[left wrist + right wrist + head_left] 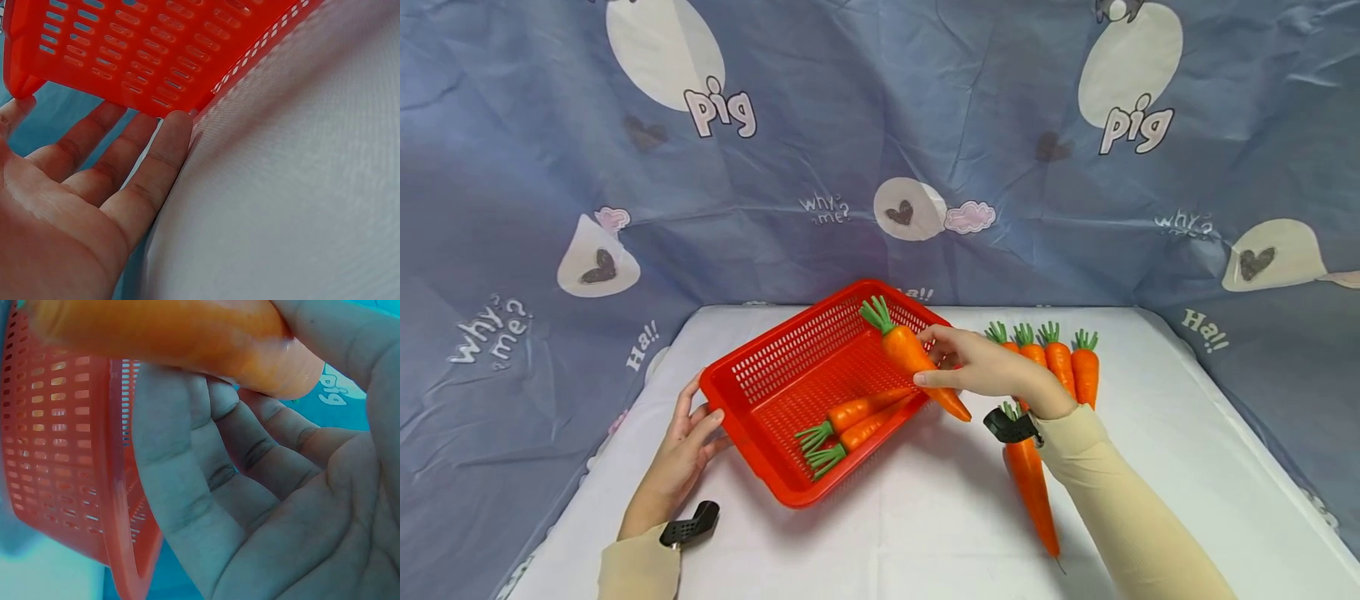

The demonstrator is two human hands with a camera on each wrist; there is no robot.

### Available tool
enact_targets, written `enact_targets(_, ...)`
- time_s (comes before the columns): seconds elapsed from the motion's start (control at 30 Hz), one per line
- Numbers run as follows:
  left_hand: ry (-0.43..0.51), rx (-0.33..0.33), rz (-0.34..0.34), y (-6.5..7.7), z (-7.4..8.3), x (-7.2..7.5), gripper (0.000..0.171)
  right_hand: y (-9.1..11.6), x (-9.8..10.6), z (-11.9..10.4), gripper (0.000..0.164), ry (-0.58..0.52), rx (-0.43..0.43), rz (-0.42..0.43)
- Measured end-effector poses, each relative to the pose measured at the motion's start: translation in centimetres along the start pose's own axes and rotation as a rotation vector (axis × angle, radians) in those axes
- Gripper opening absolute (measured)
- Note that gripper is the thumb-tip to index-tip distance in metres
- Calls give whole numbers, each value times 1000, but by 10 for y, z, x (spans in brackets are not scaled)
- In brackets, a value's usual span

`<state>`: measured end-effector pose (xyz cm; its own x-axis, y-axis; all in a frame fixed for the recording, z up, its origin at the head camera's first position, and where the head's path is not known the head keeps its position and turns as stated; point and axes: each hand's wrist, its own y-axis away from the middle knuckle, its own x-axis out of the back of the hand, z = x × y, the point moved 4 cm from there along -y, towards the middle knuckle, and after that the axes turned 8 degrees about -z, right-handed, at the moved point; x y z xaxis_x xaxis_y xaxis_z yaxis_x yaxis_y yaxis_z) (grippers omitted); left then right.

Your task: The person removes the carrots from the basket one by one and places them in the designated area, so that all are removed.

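Observation:
My right hand (973, 360) pinches an orange carrot (910, 354) with a green top between thumb and fingers. The carrot slants over the right side of a red plastic basket (741, 433), its green top above the inside and its tip past the rim. In the right wrist view, the held carrot (156, 337) crosses the top, above the basket's slotted wall (56, 437). My left hand (681, 458) holds the basket's left end, thumb at the rim and fingers against the side. Two carrots (857, 408) lie inside the basket, side by side.
Several carrots (1085, 367) lie in a row on the white tabletop (955, 533), right of the basket. Another carrot (1032, 492) lies nearer, partly hidden by the right wrist's black camera (1011, 425). A printed blue cloth (820, 125) hangs behind the table.

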<state>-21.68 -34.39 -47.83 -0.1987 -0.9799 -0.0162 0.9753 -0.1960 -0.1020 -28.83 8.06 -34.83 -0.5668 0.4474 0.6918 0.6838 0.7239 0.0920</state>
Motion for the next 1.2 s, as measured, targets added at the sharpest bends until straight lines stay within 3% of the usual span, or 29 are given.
enact_targets(0.4, 3, 16, 8, 0, 1, 0, 70, 24, 2, 4, 52, 2, -12, 39)
enact_targets(0.87, 0, 23, 6, 0, -1, 0, 70, 56, -9, 23, 45, -52, -18, 66)
enact_targets(1.2, -12, 56, 26, -1, 0, 0, 71, 76, -14, 22, 43, -40, -47, 113)
